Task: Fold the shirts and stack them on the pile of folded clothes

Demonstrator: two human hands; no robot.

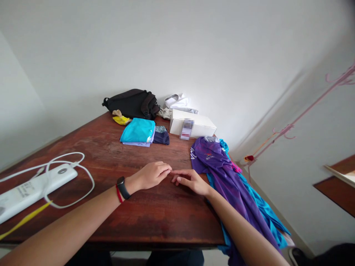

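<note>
Left hand (152, 174) over wooden table (166, 218), fingers together, bent, gripping nothing. Right hand (192, 181) opposite, thumb and fingers apart, empty; fingertips of both meet or nearly so. Purple shirt (232, 190) just beside right hand, draped over right table edge, blue fabric (257, 197) beneath. Folded turquoise garment (138, 129) farther back, near white box (203, 128).

The tabletop (166, 218) is glossy wood, the purple shirt (212, 157) silky cloth, the power strip (30, 191) smooth plastic
</note>
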